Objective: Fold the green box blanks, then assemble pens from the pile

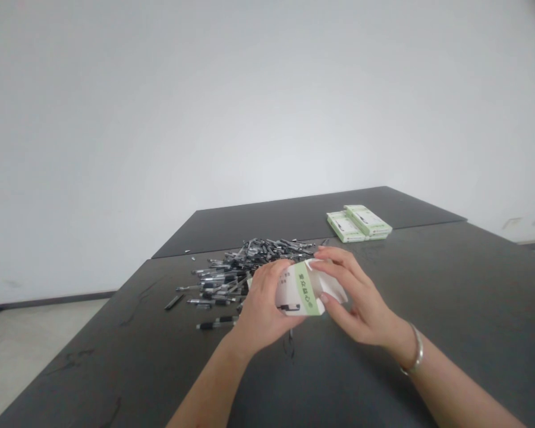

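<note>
My left hand (259, 304) is wrapped around a white and green cardboard pen box (307, 290), with the thumb below and the fingers over the top. The box is tilted on its side above the table, and its right end is open with white flaps spread out. At that open end, the thumb and fingers of my right hand (361, 300) grip the edges and flaps. How much lies inside the box is hidden. Just behind and left of my hands, a heap of black and clear pens (225, 278) is spread on the table.
Several similar white and green boxes (369, 221) lie stacked at the back right of the dark table (446, 321). A single dark pen cap or clip (175, 301) is left of the heap. Small white scraps lie behind it. A plain pale wall (267, 107) rises beyond the table.
</note>
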Demonstrator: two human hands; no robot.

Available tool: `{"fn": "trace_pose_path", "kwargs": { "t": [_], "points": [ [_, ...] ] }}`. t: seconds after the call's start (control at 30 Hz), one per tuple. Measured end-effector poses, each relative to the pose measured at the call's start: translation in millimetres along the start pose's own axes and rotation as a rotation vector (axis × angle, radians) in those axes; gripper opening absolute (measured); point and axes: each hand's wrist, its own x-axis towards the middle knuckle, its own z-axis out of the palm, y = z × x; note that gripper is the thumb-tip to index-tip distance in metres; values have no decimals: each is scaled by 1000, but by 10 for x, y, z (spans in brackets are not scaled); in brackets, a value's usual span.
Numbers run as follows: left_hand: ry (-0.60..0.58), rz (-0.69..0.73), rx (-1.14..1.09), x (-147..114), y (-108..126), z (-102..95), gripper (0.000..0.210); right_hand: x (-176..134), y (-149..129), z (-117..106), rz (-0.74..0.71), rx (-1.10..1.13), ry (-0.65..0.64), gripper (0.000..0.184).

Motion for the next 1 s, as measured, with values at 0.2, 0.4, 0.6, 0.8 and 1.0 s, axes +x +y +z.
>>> {"fn": "trace_pose_path", "kwargs": {
  "t": [0.2, 0.4, 0.6, 0.8, 1.0],
  "points": [
    [-12, 89, 100, 8, 1, 36, 76, -1, 34, 77, 25, 24, 89, 45],
    [-4, 80, 155, 1, 24, 60, 72, -5, -13, 83, 99, 138, 124, 44],
    [28, 81, 235, 17, 24, 59, 68, -43, -2, 201, 310, 567, 236, 43],
    [63, 77, 273, 6, 6, 79, 71, -104, 48, 326, 443, 588, 180, 44],
    [77, 114, 337, 1, 0, 75, 68, -98, -31, 300, 398, 451, 118, 44]
  ]
}}
